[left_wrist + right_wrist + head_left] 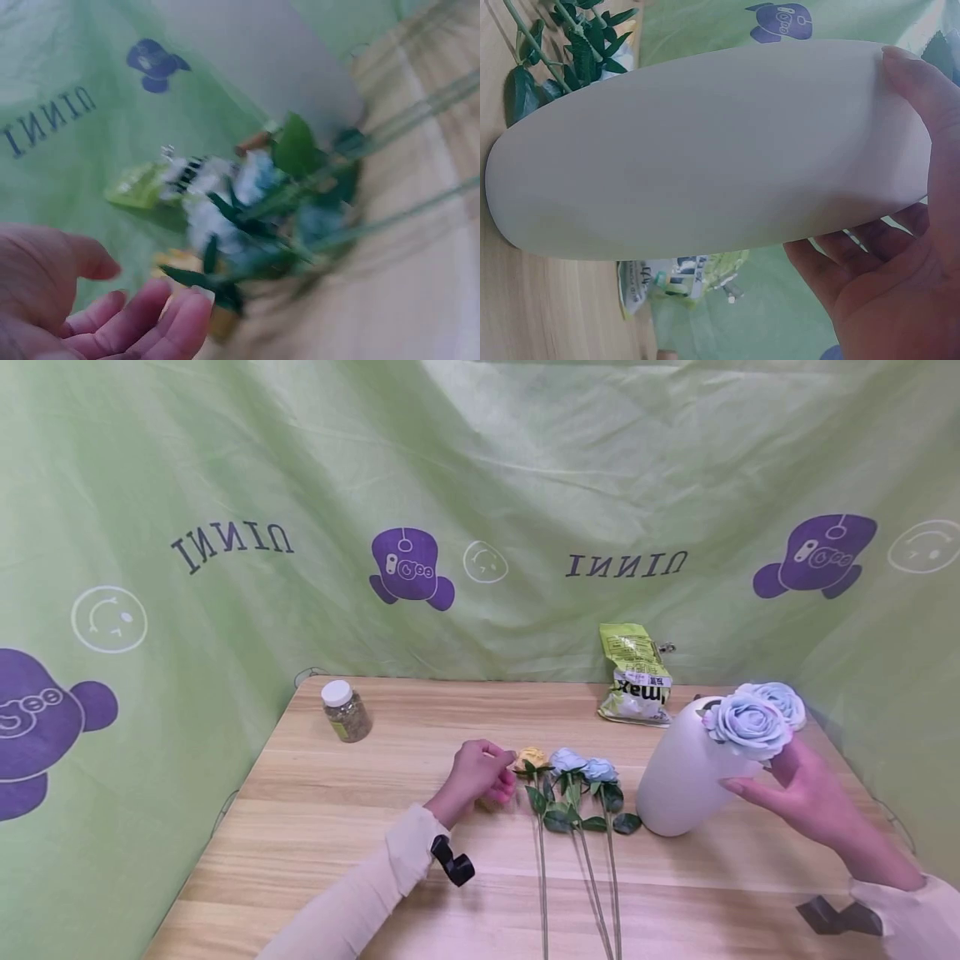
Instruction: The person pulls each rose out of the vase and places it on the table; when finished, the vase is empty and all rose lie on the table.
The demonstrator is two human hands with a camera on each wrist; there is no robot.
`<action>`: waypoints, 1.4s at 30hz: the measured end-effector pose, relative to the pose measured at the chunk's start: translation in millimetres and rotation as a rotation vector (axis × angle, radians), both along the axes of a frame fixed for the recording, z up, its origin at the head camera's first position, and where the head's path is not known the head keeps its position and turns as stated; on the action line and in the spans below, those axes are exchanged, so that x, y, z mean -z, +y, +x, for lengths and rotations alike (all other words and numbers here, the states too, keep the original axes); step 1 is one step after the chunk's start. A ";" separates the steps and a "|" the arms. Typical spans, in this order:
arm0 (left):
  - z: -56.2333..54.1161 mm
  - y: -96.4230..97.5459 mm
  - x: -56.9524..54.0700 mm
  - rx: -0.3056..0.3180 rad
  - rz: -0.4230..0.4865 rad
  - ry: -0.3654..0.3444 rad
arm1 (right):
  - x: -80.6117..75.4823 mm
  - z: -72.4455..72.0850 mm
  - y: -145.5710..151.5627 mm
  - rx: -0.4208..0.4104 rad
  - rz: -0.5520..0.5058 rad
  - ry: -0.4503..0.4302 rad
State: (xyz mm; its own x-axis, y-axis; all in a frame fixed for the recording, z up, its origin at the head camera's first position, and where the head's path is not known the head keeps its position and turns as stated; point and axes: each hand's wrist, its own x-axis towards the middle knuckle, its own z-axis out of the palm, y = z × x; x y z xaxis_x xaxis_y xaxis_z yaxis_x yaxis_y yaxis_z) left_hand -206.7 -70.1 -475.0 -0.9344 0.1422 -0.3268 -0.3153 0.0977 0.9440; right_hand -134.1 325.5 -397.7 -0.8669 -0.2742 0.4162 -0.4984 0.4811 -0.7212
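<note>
A tall white vase [693,768] stands at the right with two light blue artificial roses [750,724] at its mouth. My right hand [813,789] holds the upper part of the vase, thumb on one side and fingers round the other, as the right wrist view shows with the vase [705,154]. On the table lie a yellow rose [531,758] and two blue roses [567,760] with long green stems and leaves. My left hand [480,770] is right beside the yellow rose head, its fingers loosely bent and thumb apart in the blurred left wrist view.
A jar [348,714] with a white lid stands at the back left of the wooden table [405,718]. Behind the roses, a green and white snack bag [636,677] stands near the back edge. Green printed curtain [525,460] surrounds the table.
</note>
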 end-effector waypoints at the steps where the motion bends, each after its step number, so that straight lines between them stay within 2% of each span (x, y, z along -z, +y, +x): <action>1: -1.6 0.4 -5.8 -0.004 0.002 0.018 | -0.1 0.1 0.0 0.002 0.002 0.000; 4: -4.8 4.8 -22.9 0.009 0.016 0.076 | -0.7 0.4 0.2 0.007 0.007 0.000; 8: -5.3 20.2 -46.6 0.047 0.006 0.164 | -1.4 0.7 0.3 0.008 0.010 0.002; 13: 5.0 50.8 -79.9 0.086 -0.042 0.327 | -1.9 1.1 -0.2 0.006 0.009 0.003; 17: 17.8 75.9 -103.2 0.152 -0.078 0.531 | -2.2 1.2 -0.3 0.005 0.008 -0.003; 22: 30.1 101.5 -123.8 0.258 -0.216 0.819 | -1.9 1.5 0.1 0.012 0.012 -0.006; 27: 29.1 120.0 -134.2 0.365 -0.332 1.081 | -0.8 1.3 0.4 0.010 0.013 -0.002; 30: 26.2 128.8 -138.7 0.410 -0.426 1.196 | -0.7 0.9 0.7 0.001 0.013 0.008; 33: 24.9 136.8 -142.5 0.471 -0.491 1.241 | -1.2 0.6 0.7 -0.013 0.009 0.021; 37: 26.1 146.9 -146.1 0.532 -0.577 1.236 | -1.8 1.1 0.3 -0.024 0.008 0.032; 40: 27.4 154.3 -146.7 0.537 -0.630 1.225 | -2.1 1.3 -0.5 -0.027 0.006 0.027; 42: 27.6 158.9 -145.9 0.514 -0.654 1.231 | -2.1 1.1 -0.7 -0.027 0.008 0.026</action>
